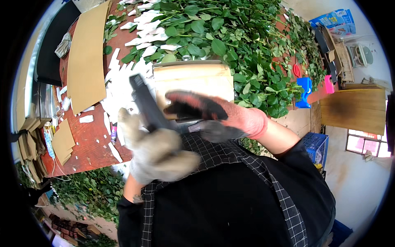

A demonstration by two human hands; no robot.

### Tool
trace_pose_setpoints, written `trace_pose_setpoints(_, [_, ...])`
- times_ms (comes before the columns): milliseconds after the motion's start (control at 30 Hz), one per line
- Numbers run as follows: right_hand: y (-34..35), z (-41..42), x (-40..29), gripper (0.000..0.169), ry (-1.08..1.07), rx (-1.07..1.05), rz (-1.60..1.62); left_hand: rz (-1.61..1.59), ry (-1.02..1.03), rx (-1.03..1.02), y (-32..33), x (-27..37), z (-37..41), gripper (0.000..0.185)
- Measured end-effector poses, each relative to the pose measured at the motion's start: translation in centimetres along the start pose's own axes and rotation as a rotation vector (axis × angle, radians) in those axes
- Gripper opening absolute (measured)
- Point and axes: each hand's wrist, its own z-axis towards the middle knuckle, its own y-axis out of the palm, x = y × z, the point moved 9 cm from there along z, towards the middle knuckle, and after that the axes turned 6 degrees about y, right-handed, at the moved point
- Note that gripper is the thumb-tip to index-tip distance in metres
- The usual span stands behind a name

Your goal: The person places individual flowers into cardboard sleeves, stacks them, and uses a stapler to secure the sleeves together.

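My left hand (pixel 159 154), in a greyish-white glove, grips a long black tool (pixel 149 105), perhaps a stapler; motion blur hides its details. Its far end points up and away over a bright pile of white sleeves (pixel 118 92). My right hand (pixel 213 114) wears a pink glove with a dark palm coating. Its fingers and thumb are spread, and I see nothing held in them. It hovers over the near part of a pale, wood-coloured stand or box (pixel 194 77). Beyond lie leafy cut stems (pixel 216 40), rose-like, with white-wrapped heads (pixel 148 31) facing left.
A long cardboard sheet (pixel 86 58) lies on the red table (pixel 92 154) at left, near smaller cardboard pieces (pixel 63 142) and a purple tube (pixel 114 133). Blue (pixel 304 92) and pink (pixel 329 84) plastic holders stand at right. A blue crate (pixel 315 148) is beside me.
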Motion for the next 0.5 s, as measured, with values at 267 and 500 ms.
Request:
trace_pose_setpoints(267, [-6.0, -9.6, -1.0, 0.085, -0.116, 0.233, 0.82, -0.263, -0.308, -0.486, 8.7, -4.9, 2.8, 0.04])
trace_pose_setpoints(500, [-15.5, -12.7, -5.9, 0.063, 0.218, 0.516, -1.118, 0.192, -0.356, -1.013, 17.5, -9.1, -4.5, 0.032])
